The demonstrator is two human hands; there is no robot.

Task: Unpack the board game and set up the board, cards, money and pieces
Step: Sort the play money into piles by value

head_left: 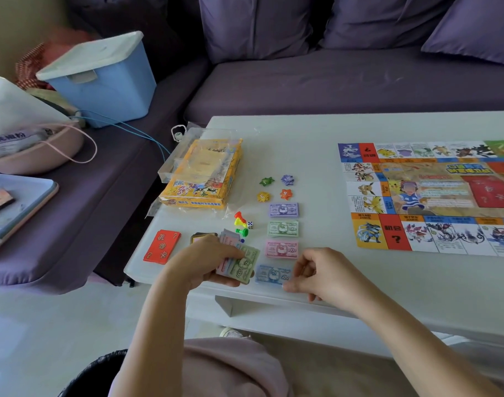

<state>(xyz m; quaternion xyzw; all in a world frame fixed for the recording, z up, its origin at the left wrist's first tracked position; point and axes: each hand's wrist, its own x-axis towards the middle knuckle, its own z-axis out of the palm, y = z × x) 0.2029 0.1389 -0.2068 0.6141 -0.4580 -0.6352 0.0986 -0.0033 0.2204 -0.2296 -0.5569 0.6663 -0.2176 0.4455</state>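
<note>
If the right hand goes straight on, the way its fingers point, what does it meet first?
The blue note, lying flat just at the fingertips of the right hand; I cannot tell whether they already touch. Past it is the wad that the left hand holds.

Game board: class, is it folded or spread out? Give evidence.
Spread out. The game board lies flat on the table, centre picture and border squares face up; its right end is out of frame.

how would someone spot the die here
On the white table, look left of the game board to the column of money piles. Beside the green pile lie three coloured pawns; the die sits between them and that pile, the only white cube with dots.
</note>
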